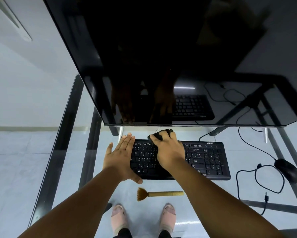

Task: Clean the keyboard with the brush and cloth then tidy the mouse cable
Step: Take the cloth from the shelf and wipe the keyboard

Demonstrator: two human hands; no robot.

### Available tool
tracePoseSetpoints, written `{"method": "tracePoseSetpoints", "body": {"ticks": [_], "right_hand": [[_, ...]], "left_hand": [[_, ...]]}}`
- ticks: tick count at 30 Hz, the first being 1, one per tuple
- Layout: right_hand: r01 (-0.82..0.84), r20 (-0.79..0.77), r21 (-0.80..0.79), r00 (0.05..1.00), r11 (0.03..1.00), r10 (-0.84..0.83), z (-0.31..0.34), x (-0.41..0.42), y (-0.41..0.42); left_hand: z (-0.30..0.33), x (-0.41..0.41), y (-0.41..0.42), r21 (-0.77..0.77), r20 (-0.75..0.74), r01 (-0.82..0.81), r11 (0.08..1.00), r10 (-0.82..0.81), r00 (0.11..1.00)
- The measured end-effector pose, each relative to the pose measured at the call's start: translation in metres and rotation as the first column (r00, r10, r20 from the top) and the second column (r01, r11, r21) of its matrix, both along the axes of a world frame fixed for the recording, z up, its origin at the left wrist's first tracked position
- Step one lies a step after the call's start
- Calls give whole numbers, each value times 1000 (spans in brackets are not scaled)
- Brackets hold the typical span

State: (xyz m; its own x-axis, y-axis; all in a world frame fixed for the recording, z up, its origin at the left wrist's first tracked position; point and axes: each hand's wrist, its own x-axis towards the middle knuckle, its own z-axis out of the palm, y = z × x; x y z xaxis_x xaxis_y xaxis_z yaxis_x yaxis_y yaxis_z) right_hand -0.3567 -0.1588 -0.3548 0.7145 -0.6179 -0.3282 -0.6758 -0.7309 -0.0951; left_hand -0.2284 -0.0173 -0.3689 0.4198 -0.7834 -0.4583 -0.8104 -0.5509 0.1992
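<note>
**Cloth at the keyboard's far edge, brush lying idle**

Your two bare forearms filled the bottom of the view, reaching forward over a glass desk (65, 134). Below them, seen through the glass, your feet in pale shoes (117, 219) stood on the floor.

Your left hand (120, 158) lay flat with straight fingers against the left end of the black keyboard (207, 160), thumb hooked along its near edge, gripping nothing. Your right hand (167, 150) was curled round a dark cloth (158, 134), which it held bunched at the keyboard's far edge, just beyond the top row of keys; whether the cloth touched the keys or the glass behind them you could not have told from this view.

Just behind your right wrist, toward your body, the brush (159, 193) lay on the glass, bristles pointing toward your left hand and handle toward your right, apart from the keyboard and untouched.

Well out to the right of your right hand sat the black mouse (287, 170), just past the keyboard's right end. Its cable (257, 176) sprawled in loose loops between mouse and keyboard, with a plug end lying on the glass nearer your body.

Beyond both hands hung a dark monitor (161, 57), its screen mirroring your hands and the keys.
</note>
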Motion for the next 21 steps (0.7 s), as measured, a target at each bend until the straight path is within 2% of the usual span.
{"method": "tracePoseSetpoints", "body": {"ticks": [5,8,15,21], "right_hand": [[67,-72,-27,995,997,-69,1,-16,-18],[75,-54,30,996,997,-73,2,-5,-14],[-64,38,22,997,998,63,-1,-14,0],[211,10,0,977,977,-211,-2,-50,-30]], "left_hand": [[-1,0,1,-17,-14,-3,1000,2,1000],[-1,1,1,-13,-14,-1,1000,1,1000],[-2,0,1,-16,-14,-14,1000,14,1000],[-2,1,1,-15,-14,-15,1000,15,1000]]}}
